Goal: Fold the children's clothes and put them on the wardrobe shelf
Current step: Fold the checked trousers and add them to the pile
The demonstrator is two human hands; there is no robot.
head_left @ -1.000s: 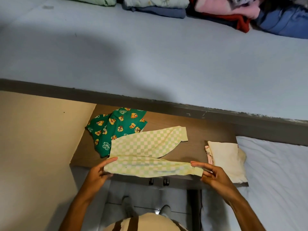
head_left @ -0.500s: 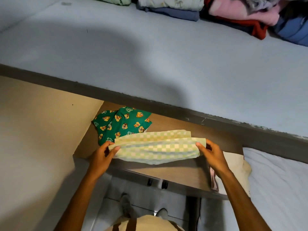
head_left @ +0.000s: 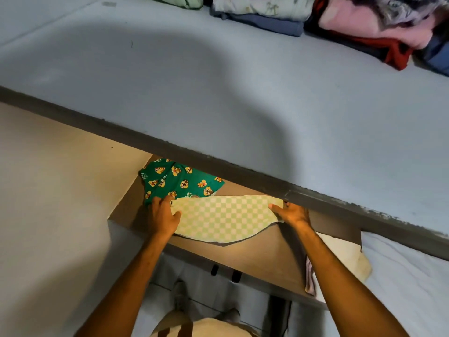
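Observation:
A green-and-cream checked garment (head_left: 224, 216) lies folded over on the brown wooden surface (head_left: 262, 254). My left hand (head_left: 163, 215) grips its left end and my right hand (head_left: 290, 212) grips its right end. Behind it a green garment printed with cartoon animals (head_left: 179, 182) lies flat, partly under the checked one and partly hidden by the shelf edge. A folded cream garment (head_left: 345, 254) rests at the right end of the wooden surface, behind my right forearm.
A wide pale blue shelf (head_left: 218, 88) with a dark front edge overhangs the wooden surface. Folded clothes are stacked at its back: green (head_left: 184, 0), blue and floral (head_left: 262, 13), pink and red (head_left: 369, 27). A white mattress (head_left: 408, 276) lies at the right.
Both hands lifted the near half of the checked garment and folded it away from me onto the far half. The hands now sit further forward, near the shelf edge.

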